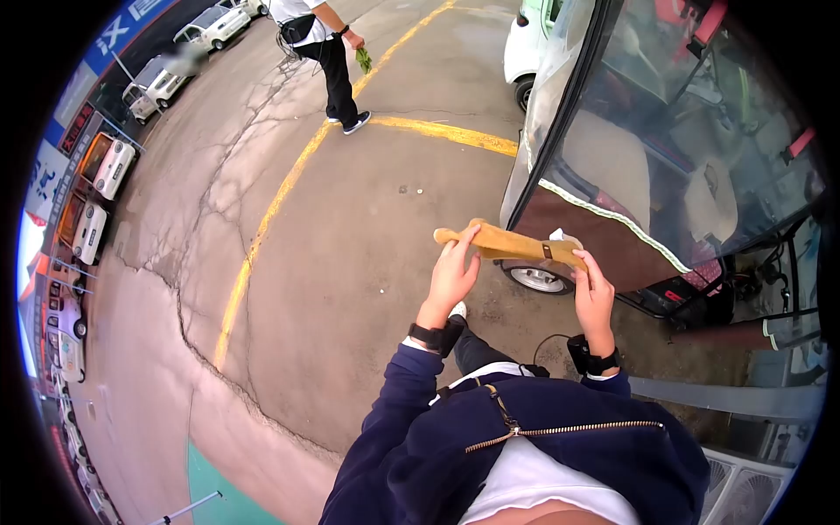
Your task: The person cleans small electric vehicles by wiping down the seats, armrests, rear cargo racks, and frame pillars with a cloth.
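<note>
Blue sign point(92, 56), upper left of the frame, has white writing point(110, 40). In the middle, the left hand point(451, 278) pinches the tan thing point(507, 242) near its left end. Its dark patch point(548, 251) is too small to read. The right hand point(595, 296), fingers bent, holds the right end.

Blue sign point(122, 37), upper left: bearing large white lettering, one character seemingly reading "汉", the next only partly legible. Dark panel point(77, 128), beneath: showing red characters, too small for sure reading. Pale panel point(44, 185), alongside: carrying blue marks, illegible. Parked vehicles point(114, 166): displaying no readable plates.
</note>
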`<state>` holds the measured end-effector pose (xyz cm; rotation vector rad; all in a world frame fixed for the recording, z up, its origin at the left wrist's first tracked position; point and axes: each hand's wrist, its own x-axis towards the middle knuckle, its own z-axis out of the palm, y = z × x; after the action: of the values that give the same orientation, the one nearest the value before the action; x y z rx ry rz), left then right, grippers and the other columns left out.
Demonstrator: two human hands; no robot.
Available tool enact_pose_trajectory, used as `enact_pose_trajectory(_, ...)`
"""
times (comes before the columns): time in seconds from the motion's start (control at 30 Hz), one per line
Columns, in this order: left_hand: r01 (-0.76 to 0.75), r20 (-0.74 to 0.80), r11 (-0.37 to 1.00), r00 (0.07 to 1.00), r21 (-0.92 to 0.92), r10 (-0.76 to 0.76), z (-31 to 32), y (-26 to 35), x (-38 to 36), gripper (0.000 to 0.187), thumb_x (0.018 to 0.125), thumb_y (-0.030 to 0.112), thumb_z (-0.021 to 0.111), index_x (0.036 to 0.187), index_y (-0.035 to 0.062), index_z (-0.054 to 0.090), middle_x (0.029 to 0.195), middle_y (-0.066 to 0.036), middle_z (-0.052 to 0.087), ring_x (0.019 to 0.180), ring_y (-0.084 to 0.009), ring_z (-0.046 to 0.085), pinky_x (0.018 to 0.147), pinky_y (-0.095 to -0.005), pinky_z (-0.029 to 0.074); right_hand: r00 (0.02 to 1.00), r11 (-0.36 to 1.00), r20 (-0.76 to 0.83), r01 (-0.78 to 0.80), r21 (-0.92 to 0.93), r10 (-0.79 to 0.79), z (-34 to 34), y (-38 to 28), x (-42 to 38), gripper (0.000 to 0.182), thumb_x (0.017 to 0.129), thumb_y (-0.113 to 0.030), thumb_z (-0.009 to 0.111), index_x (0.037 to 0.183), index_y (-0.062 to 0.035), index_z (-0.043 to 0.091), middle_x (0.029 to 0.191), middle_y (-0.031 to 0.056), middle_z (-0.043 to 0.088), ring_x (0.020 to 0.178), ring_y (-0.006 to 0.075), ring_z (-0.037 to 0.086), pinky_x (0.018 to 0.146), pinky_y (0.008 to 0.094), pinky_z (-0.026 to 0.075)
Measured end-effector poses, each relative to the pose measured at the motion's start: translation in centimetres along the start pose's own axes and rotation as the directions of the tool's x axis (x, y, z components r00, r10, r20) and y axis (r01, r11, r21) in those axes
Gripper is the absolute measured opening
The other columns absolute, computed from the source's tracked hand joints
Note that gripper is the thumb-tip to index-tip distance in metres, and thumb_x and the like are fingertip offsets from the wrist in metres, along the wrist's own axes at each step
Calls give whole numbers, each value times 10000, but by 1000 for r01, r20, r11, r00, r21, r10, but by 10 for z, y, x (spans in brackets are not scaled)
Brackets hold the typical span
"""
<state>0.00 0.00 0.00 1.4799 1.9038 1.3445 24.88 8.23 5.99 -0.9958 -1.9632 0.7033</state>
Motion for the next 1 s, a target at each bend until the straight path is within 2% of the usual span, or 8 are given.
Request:
enact_pose_trajectory(0.3,-605,144,789,795,108,589,-32,12,234,665,817,36,584,1447,85,377,1050,-134,599,1035,-329,521,932,-414,421,774,944,-633,200,262,12,108,8,218,601,939,-51,530,1465,33,251,1439,218,394,1283,278,449,1047,358,350)
enact_pose_trajectory(0.4,-573,169,819,806,-13,567,-38,41,303,642,815,42,596,1426,57,398,1131,-169,590,1079,-358,511,958,-414,410,802,992,-587,119,-31,-114,107,-8,280,945,877,-119,656,1486,35,-51,1478,319,187,1372,378,271,1126,466,189)
enact_pose_trajectory(0.5,-671,142,724,710,-162,689,-7,55,356,652,825,74,591,1433,20,362,1217,-217,551,1156,-404,465,992,-421,390,605,819,-686,-95,-566,-404,128,26,308,1008,861,-58,644,1466,11,-160,1418,334,258,1321,400,354,1095,511,244)
enact_pose_trajectory(0.57,-670,225,685,648,-286,728,23,53,378,670,829,93,576,1448,17,331,1246,-205,533,1198,-410,430,1057,-454,321,579,793,-688,-113,-599,-438,134,50,306,1036,857,7,584,1424,-26,-283,1356,339,332,1226,448,460,1031,546,335)
enact_pose_trajectory(0.7,-524,312,633,575,-570,756,67,13,398,665,829,103,561,1454,56,340,1280,-174,525,1233,-379,416,1111,-572,184,569,651,-703,-346,-676,-427,165,85,278,997,874,-23,592,1435,-5,-233,1384,332,297,1242,484,405,1056,564,271)
enact_pose_trajectory(0.77,-599,522,677,447,-429,727,52,-8,412,655,828,96,547,1456,125,362,1298,-134,523,1270,-314,412,1090,-683,45,581,519,-680,-451,-726,-446,188,101,250,962,886,-65,613,1455,26,-157,1421,348,227,1270,512,349,1063,586,236)
enact_pose_trajectory(0.83,-610,575,657,369,-443,730,51,-40,436,649,830,87,539,1452,183,381,1290,-77,532,1277,-253,417,1053,-740,12,699,161,-580,-571,-805,-418,203,105,253,877,902,-91,610,1470,51,-42,1404,339,308,1261,560,316,1076,601,167)
enact_pose_trajectory(1.0,-768,536,439,150,-466,831,52,-82,519,685,812,44,535,1459,205,377,1101,12,570,1139,-206,505,1063,-739,-7,609,0,-740,-772,-636,-287,218,105,280,713,915,-177,574,1444,61,161,1220,270,556,1202,582,317,1050,665,157)
